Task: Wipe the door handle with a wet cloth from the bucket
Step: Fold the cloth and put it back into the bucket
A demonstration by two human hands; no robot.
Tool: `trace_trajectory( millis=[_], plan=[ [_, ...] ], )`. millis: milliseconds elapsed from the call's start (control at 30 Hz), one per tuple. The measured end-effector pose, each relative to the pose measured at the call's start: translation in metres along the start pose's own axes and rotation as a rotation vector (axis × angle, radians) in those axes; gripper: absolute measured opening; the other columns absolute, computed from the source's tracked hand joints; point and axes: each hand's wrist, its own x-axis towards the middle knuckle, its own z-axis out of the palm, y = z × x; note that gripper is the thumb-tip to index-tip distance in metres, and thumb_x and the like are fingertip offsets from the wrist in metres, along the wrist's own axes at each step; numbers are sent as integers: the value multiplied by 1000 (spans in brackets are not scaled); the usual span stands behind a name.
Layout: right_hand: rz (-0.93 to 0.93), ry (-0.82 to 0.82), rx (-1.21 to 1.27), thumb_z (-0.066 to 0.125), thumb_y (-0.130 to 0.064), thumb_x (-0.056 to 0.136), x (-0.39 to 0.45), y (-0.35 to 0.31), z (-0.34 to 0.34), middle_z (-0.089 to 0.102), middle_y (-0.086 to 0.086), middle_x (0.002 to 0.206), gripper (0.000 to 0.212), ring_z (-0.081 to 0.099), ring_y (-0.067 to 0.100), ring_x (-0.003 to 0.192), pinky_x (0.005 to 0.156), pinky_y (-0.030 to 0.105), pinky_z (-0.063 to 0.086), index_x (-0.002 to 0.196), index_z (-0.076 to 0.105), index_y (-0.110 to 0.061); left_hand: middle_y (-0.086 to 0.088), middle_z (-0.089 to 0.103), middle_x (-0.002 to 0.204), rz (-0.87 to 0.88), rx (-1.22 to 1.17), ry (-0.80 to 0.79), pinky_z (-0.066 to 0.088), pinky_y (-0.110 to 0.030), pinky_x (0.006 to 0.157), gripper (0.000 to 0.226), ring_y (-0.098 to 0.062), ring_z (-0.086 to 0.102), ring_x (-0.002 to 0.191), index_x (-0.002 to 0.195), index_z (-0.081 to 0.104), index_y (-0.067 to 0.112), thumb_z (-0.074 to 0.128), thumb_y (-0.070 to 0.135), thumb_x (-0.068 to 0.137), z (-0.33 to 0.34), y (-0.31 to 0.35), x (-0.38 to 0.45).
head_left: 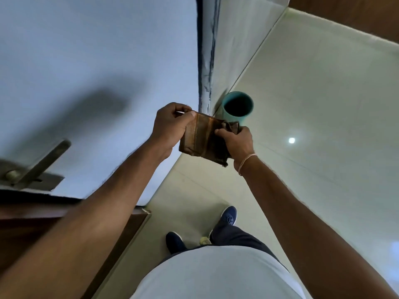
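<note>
Both hands are holding a brown cloth [203,138] out in front of the body — the left hand [170,126] is pinching its upper left edge, fingers clamped on the fabric, while the right hand [237,141] is gripping the bunched right side. The teal bucket [237,106] is standing on the floor [313,93] just beyond the cloth. The door handle [46,160] is sticking out at the far left — well apart from both hands.

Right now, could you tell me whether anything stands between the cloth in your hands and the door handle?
Nothing visible does. The cloth is held by the left hand and right hand; the door handle lies to the left, with only bare door between.
</note>
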Motion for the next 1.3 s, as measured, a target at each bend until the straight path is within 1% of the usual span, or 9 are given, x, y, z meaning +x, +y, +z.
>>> trace_trajectory(
  millis=[200, 433, 600, 800, 867, 967, 1067, 1167, 1300],
  plan=[
    [181, -9, 142, 54, -24, 86, 78, -16, -71, 68, 11, 93, 30, 67, 30, 83, 68, 40, 59, 108, 69, -10, 1, 73, 104, -62, 69, 48, 63, -41, 90, 16, -18, 71, 101, 113, 73, 16, 74, 25, 100, 83, 7, 52],
    [69, -142, 17, 84, -24, 88, 141, -39, -120, 78, 13, 108, 38, 77, 30, 93, 64, 34, 65, 119, 69, -7, 1, 75, 105, -33, 92, 72, 61, -28, 76, 24, -15, 73, 97, 115, 73, 13, 78, 26, 96, 157, 32, 108],
    [-45, -53, -158, 80, -31, 85, 193, -63, -127, 76, 10, 106, 33, 75, 31, 98, 82, 50, 66, 112, 70, -15, 12, 72, 101, 61, 265, 30, 64, -38, 90, 21, -10, 71, 98, 112, 72, 21, 76, 31, 94, 214, 49, 144],
    [-46, -169, -76, 58, -37, 106, 265, -111, -120, 73, 1, 94, 25, 72, 23, 92, 79, 33, 62, 105, 69, -15, -2, 76, 110, -25, 192, -118, 63, -49, 94, 44, -21, 74, 102, 113, 67, 21, 53, 59, 97, 277, 71, 212],
    [-33, -231, 3, 65, -40, 103, 297, -124, -125, 78, 3, 101, 22, 76, 22, 98, 88, 36, 64, 104, 71, -19, -9, 80, 106, -110, 15, -166, 65, -46, 88, 47, -27, 79, 96, 115, 68, 16, 43, 54, 103, 293, 78, 249],
    [-87, -153, -108, 73, -17, 95, 357, -143, -129, 76, 5, 97, 8, 74, 28, 99, 94, 46, 63, 97, 69, -24, -11, 81, 92, -222, -105, -231, 64, -34, 71, 46, -24, 80, 83, 115, 68, 5, 34, 37, 116, 318, 91, 311],
    [-166, -4, -304, 71, -21, 88, 405, -167, -134, 76, 6, 97, 21, 73, 31, 94, 87, 50, 63, 108, 71, -17, -8, 80, 91, -265, -99, -314, 63, -31, 70, 41, -22, 79, 85, 111, 72, 6, 48, 40, 113, 343, 106, 358],
    [-176, -117, -362, 73, -30, 90, 442, -201, -135, 78, 2, 107, 36, 75, 25, 99, 87, 44, 63, 124, 70, -20, -17, 80, 101, -293, -136, -380, 64, -39, 75, 41, -28, 77, 88, 112, 78, 5, 69, 44, 101, 367, 123, 398],
    [-144, -188, -271, 65, -10, 92, 490, -220, -144, 79, 5, 101, 20, 75, 23, 98, 93, 40, 62, 99, 78, -25, -12, 83, 100, -296, -131, -284, 64, -54, 93, 32, -32, 80, 96, 105, 81, 14, 85, 35, 81, 392, 122, 441]
  ],
)
